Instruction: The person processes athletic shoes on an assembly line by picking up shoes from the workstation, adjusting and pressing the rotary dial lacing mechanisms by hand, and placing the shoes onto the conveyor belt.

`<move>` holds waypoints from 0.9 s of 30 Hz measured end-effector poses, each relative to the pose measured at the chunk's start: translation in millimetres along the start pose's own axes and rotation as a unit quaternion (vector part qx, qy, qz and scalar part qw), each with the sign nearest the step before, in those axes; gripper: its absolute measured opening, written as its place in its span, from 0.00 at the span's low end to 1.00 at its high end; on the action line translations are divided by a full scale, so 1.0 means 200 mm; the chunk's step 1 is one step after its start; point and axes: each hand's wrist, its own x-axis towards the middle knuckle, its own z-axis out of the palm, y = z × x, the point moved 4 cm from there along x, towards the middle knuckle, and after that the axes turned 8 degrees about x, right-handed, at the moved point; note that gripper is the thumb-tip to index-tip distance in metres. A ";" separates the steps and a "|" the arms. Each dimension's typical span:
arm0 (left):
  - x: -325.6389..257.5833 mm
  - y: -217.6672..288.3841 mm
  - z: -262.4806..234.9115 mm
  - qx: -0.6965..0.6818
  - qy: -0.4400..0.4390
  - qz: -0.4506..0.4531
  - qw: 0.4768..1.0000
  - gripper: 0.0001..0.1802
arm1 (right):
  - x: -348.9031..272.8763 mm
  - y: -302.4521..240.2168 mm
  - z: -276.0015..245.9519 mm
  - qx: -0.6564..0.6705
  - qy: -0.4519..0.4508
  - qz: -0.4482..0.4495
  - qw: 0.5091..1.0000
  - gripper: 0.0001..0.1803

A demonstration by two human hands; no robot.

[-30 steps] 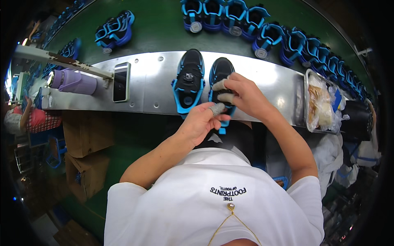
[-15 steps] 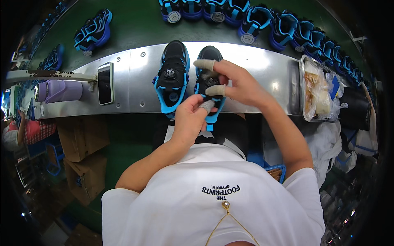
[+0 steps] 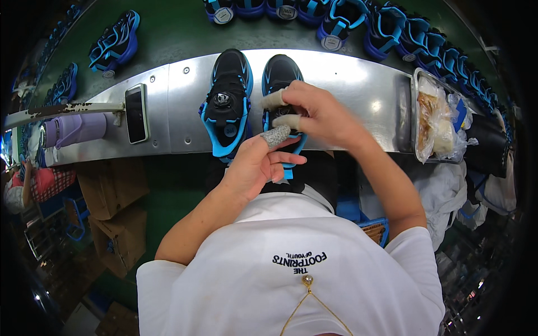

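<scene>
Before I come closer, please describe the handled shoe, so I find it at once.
Find the silver metal ledge facing the white shirt. On it, a left shoe and a right shoe, both black and blue, stand side by side. Choose the right shoe: the left hand and right hand partly cover it; the left shoe is uncovered.

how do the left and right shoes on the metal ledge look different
The left shoe is almost wholly uncovered; the right shoe is partly hidden by the left hand and right hand. The left shoe's round dial shows plainly, while the right shoe's middle is mostly hidden. Both are black with blue trim, toes pointing toward the picture's top.
</scene>
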 end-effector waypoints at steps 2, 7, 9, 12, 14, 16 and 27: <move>0.01 -0.02 0.00 0.029 0.027 -0.009 0.999 0.16 | -0.02 -0.01 0.03 -0.143 0.107 -0.052 0.983 0.29; 0.02 0.00 0.01 0.089 0.060 -0.011 0.994 0.14 | -0.01 -0.03 -0.02 0.037 0.041 0.010 0.998 0.28; 0.02 -0.01 0.03 0.094 0.081 -0.007 0.992 0.14 | 0.00 0.00 -0.02 0.079 0.008 0.005 0.997 0.28; 0.02 -0.03 0.02 0.147 0.111 0.014 0.983 0.13 | -0.04 0.00 0.03 -0.158 0.108 -0.043 0.981 0.29; 0.02 -0.02 0.02 0.195 0.118 0.031 0.973 0.13 | -0.05 -0.01 0.00 -0.112 0.103 -0.026 0.988 0.28; 0.01 -0.01 0.04 0.245 0.128 0.037 0.960 0.14 | -0.05 -0.03 -0.03 -0.064 0.098 -0.008 0.993 0.28; 0.04 0.01 0.02 0.242 0.103 0.014 0.965 0.13 | -0.07 -0.01 0.00 -0.092 0.166 -0.048 0.981 0.17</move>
